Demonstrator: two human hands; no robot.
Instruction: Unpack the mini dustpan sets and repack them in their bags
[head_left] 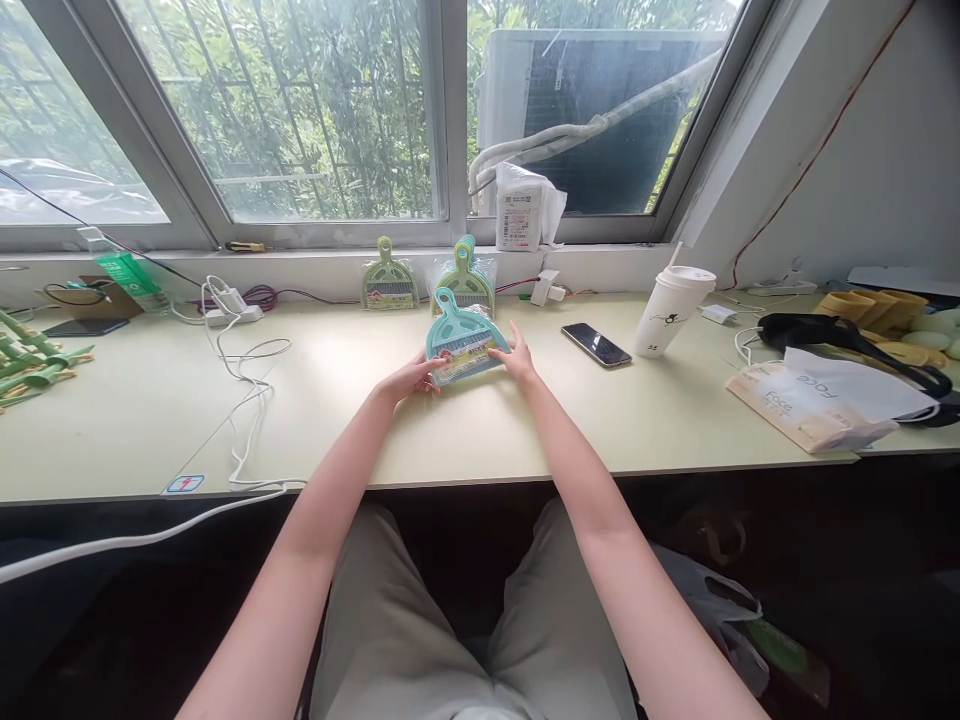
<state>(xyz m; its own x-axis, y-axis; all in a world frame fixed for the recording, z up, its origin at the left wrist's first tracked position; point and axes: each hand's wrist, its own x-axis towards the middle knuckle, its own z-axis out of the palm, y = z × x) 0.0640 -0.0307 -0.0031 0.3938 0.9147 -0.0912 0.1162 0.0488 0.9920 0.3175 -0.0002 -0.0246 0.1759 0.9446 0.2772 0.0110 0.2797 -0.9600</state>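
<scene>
Between my two hands is a turquoise mini dustpan-and-brush set (463, 345) in clear wrap with a printed label, tilted slightly and held just over the table. My left hand (410, 378) grips its lower left corner. On its right edge, my right hand (517, 355) is closed with the thumb on the label side and a finger pointing up. Behind it, a green wrapped dustpan set (463, 268), with turquoise showing behind its handle, leans near the windowsill. Another green wrapped dustpan set (388, 280) stands to the left of that one.
A phone (596, 344) and a white cup with a straw (671, 312) are right of my hands. Farther right lies a tissue pack (817, 400). White cables (255, 385) run over the table (315, 420) on the left, near a green bottle (124, 268).
</scene>
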